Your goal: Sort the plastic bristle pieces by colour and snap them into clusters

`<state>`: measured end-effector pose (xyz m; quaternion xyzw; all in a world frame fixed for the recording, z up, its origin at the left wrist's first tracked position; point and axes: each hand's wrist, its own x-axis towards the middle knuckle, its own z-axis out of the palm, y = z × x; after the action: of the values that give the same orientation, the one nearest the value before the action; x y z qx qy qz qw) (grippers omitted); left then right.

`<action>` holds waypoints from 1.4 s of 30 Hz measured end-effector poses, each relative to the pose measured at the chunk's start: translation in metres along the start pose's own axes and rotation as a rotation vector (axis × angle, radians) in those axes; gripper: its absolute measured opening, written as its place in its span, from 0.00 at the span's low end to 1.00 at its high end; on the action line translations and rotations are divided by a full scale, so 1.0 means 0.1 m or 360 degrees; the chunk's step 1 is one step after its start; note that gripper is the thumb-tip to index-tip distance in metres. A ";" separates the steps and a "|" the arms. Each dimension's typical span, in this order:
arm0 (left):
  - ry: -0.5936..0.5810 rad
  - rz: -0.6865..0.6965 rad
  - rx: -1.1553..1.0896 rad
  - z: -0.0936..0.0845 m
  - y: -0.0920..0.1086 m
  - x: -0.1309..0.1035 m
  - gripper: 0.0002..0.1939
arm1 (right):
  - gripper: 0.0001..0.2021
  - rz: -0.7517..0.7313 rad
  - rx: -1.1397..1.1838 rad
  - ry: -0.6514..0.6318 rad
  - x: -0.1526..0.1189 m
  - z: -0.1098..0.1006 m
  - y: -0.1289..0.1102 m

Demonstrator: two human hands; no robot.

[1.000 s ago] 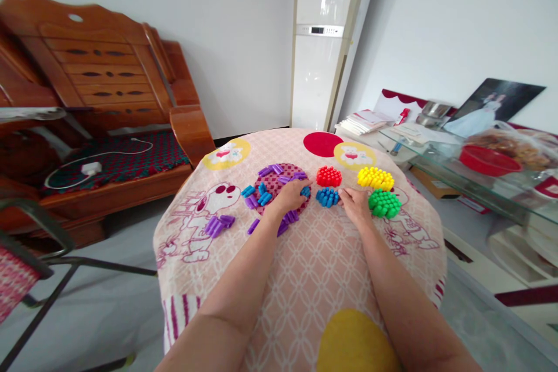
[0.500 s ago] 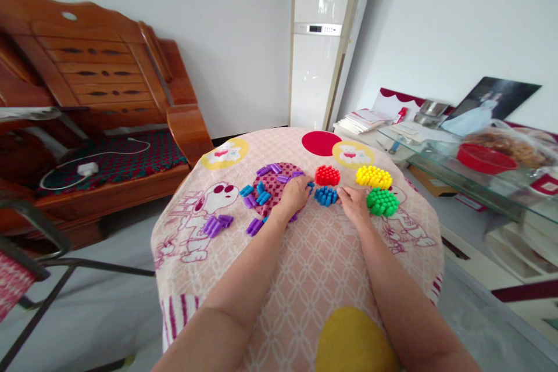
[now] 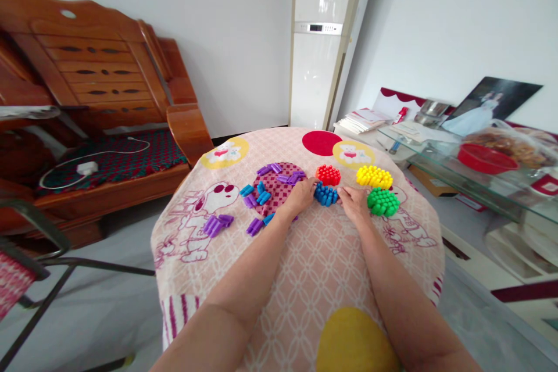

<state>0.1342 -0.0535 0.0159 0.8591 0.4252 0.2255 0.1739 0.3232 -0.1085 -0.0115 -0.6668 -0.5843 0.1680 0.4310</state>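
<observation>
A standing cluster of blue plastic bullet-shaped pegs (image 3: pixel 326 194) lies between my two hands. My left hand (image 3: pixel 303 195) has its fingers closed at the cluster's left side. Against its right side are the bent, closed fingers of my right hand (image 3: pixel 354 202). Just behind stands a red peg cluster (image 3: pixel 328 175). To the right are a yellow cluster (image 3: pixel 374 176) and a green cluster (image 3: pixel 382 202). Loose purple pegs (image 3: pixel 214 225) and blue pegs (image 3: pixel 262 193) lie scattered on the left, around a dark pink printed circle. My left forearm hides part of that circle.
A patterned cloth (image 3: pixel 314 267) covers the round table. On the right, a glass shelf (image 3: pixel 440 142) bears a red bowl (image 3: pixel 486 158), papers and a photo. A wooden bench (image 3: pixel 100 81) is at the left, with a metal-framed chair (image 3: pixel 39 256) nearer. A white air conditioner (image 3: pixel 316 70) stands behind.
My left hand has moved slightly right, from over the printed circle to the blue cluster, bringing blue pegs to its side. My right hand has stayed beside the cluster.
</observation>
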 end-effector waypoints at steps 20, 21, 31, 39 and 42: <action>0.0265 -0.0698 0.0094 -1.11 -0.82 -0.42 0.15 | 0.18 -0.0002 0.0035 -0.0023 0.00 0.00 0.04; 0.0177 -0.0726 0.0125 -1.09 -0.85 -0.44 0.12 | 0.18 0.0005 0.0032 -0.0028 0.01 0.00 0.04; 0.0175 -0.0371 -0.0367 -0.94 -0.50 -0.27 0.09 | 0.18 0.0042 0.0061 -0.0033 -0.01 -0.01 0.01; -0.0203 0.0064 -0.0532 -0.36 -0.13 -0.10 0.09 | 0.18 0.0027 0.0083 -0.0012 -0.01 0.00 0.04; -0.0172 0.0100 -0.0440 -0.32 -0.11 -0.09 0.10 | 0.18 0.0029 0.0037 -0.0009 0.00 0.01 0.05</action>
<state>0.1050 -0.0508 0.0348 0.8508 0.3530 0.2405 0.3060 0.3260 -0.1077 -0.0159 -0.6665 -0.5775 0.1805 0.4354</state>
